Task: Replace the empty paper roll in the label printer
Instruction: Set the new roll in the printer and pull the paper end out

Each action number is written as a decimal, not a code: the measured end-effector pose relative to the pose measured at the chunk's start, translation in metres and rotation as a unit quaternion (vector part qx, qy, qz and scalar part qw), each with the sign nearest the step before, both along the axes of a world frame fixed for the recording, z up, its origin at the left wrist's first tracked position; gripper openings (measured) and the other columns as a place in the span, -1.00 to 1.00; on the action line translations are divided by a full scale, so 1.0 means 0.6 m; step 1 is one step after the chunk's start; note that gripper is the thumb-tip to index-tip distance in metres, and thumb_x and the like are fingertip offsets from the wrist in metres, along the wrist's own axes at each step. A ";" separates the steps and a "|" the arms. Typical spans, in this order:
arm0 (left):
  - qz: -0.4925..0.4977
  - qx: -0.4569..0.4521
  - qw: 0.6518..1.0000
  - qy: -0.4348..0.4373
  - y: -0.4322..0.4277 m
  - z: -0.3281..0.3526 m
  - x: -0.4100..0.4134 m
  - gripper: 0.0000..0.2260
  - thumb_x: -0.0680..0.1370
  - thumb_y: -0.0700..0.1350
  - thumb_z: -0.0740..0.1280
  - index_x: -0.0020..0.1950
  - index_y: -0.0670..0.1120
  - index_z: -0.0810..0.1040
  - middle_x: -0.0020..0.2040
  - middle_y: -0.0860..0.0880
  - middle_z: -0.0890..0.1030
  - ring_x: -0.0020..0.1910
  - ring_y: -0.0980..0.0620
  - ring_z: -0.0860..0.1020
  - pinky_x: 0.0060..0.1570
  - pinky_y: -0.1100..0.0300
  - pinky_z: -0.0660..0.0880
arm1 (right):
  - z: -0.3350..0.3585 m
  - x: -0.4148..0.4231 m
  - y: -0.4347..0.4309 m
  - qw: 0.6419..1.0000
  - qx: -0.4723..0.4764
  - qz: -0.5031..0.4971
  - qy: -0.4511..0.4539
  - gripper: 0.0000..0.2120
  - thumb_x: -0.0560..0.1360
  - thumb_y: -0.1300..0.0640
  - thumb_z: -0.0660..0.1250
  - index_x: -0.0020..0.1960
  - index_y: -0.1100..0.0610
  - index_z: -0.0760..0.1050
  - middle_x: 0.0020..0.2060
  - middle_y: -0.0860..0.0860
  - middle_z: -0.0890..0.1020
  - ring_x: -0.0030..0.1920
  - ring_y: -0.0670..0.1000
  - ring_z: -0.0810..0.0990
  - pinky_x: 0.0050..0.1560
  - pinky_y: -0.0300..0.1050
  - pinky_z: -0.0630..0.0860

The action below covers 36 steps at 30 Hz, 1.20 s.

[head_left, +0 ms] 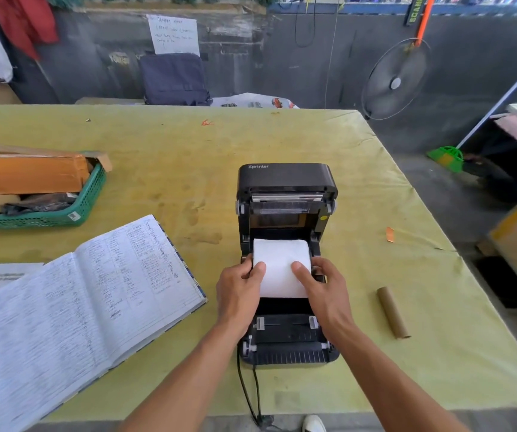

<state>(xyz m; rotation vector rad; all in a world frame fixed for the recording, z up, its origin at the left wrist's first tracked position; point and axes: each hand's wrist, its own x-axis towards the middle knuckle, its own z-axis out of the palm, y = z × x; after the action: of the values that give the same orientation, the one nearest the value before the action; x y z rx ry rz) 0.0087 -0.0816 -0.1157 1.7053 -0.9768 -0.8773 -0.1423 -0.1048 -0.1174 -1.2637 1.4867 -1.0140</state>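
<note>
A black label printer (287,179) stands on the table with its lid swung up and back. A white paper roll (280,255) sits in its open bay, with a strip of paper pulled toward me. My left hand (238,294) grips the roll's left side, thumb on top of the paper. My right hand (325,291) grips the right side the same way. An empty brown cardboard core (393,312) lies on the table to the right of the printer, apart from it.
The table wears a yellow-green cloth (157,169). An open handwritten ledger (79,300) lies to the left. A green basket (64,213) with parcels stands at far left. The printer's cable (248,391) runs off the near edge. A fan (396,79) stands beyond the table's right corner.
</note>
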 end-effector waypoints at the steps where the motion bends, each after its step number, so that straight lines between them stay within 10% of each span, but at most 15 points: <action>1: 0.002 0.001 1.000 -0.001 0.000 0.000 0.000 -0.87 0.56 0.03 0.30 -0.15 0.11 0.61 -0.25 0.03 0.56 -0.25 0.11 0.45 -0.19 0.16 0.41 | -0.004 0.000 -0.001 1.000 -0.001 0.000 -0.001 -0.70 0.52 -0.11 0.42 0.18 0.00 0.51 0.11 -0.01 0.61 0.02 -0.17 0.56 -0.13 -0.32 0.43; 7: 0.012 0.004 1.000 -0.007 0.007 -0.003 -0.005 -0.79 0.53 0.07 0.30 -0.17 0.01 0.65 -0.32 0.09 0.51 -0.31 0.12 0.41 -0.21 0.12 0.39 | -0.016 -0.006 -0.003 1.000 0.009 -0.006 0.018 -0.58 0.53 -0.05 0.42 0.29 0.15 0.50 0.27 0.00 0.38 -0.08 -0.31 0.47 -0.24 -0.58 0.41; 12: 0.039 -0.002 0.998 -0.050 0.000 0.013 -0.019 -0.68 0.58 -0.05 0.33 0.30 -0.13 0.56 -0.23 0.26 0.54 -0.32 0.29 0.43 -0.23 0.34 0.39 | -0.014 -0.014 -0.007 1.000 0.019 -0.006 0.019 -0.58 0.54 -0.03 0.42 0.29 0.18 0.50 0.25 0.01 0.34 -0.13 -0.44 0.48 -0.28 -0.65 0.36; 18: 0.046 0.008 0.997 -0.065 0.003 0.012 -0.027 -0.80 0.57 -0.08 0.35 0.04 -0.17 0.69 -0.32 0.24 0.50 -0.38 0.24 0.38 -0.21 0.22 0.43 | -0.016 -0.015 -0.007 0.998 0.024 0.000 0.060 -0.53 0.53 -0.11 0.39 0.29 0.18 0.54 0.27 0.06 0.39 -0.08 -0.29 0.45 -0.25 -0.51 0.37; 23: 0.049 0.034 0.996 -0.073 0.003 0.002 -0.025 -0.70 0.57 -0.08 0.36 0.07 -0.33 0.64 0.07 0.00 0.69 -0.39 0.29 0.38 -0.18 0.25 0.39 | -0.010 -0.018 -0.007 0.996 0.029 0.014 0.089 -0.53 0.54 -0.07 0.41 0.32 0.21 0.51 0.23 0.04 0.37 -0.13 -0.24 0.46 -0.25 -0.57 0.37; 30: 0.015 0.092 0.995 -0.045 -0.010 0.017 0.004 -0.97 0.47 -0.08 0.48 -0.12 -0.02 0.69 -0.24 0.07 0.69 -0.19 0.05 0.65 -0.16 0.16 0.60 | -0.005 -0.021 -0.031 0.987 0.036 0.044 0.150 -0.49 0.47 -0.09 0.47 0.27 0.21 0.54 0.25 0.11 0.48 0.00 -0.01 0.49 0.06 -0.20 0.40; 36: -0.035 0.135 0.989 -0.045 -0.022 0.023 0.019 -0.56 0.40 -0.12 0.53 0.23 0.02 0.49 -0.09 0.01 0.65 -0.08 0.01 0.64 -0.02 -0.05 0.63 | 0.001 -0.025 -0.033 0.985 0.047 0.070 0.150 -0.33 0.45 -0.02 0.53 0.46 0.11 0.36 0.36 0.13 0.43 0.16 0.04 0.48 0.22 -0.04 0.47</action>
<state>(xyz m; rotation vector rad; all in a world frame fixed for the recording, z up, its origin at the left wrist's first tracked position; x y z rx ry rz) 0.0200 -0.0948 -0.1021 1.9634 -1.0203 -1.0235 -0.1576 -0.1247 -0.1170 -1.4767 1.6251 -0.6744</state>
